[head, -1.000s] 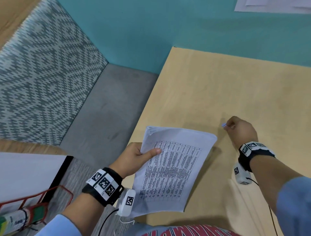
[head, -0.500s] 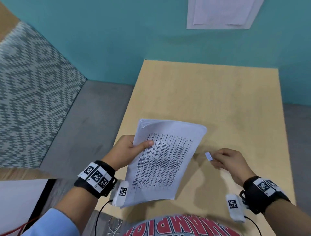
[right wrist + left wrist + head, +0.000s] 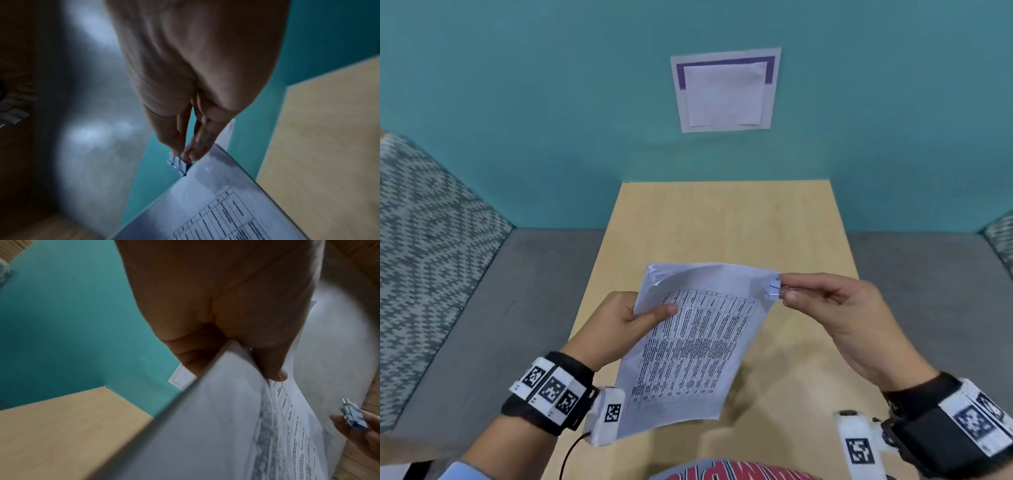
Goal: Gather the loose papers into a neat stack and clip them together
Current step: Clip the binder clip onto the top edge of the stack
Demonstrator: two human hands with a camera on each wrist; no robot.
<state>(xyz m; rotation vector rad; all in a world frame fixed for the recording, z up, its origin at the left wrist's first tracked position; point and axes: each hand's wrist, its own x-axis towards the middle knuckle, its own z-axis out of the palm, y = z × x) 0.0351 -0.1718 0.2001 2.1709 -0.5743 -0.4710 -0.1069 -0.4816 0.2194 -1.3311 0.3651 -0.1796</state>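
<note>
My left hand grips the paper stack; my right hand pinches the binder clip at its far-right corner. Next, seat and release it.

my left hand grips the paper stack, thumb on top; my right hand pinches the clip at its corner.

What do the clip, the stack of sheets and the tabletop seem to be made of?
Binder clip: a pale blue body, probably painted metal, with thin shiny wire handles pinched by the right hand.
Stack of papers: thin matte white printed paper, which bends where the left hand holds it.
Table: pale wood-look top, smooth, likely laminate; faint grain.
</note>
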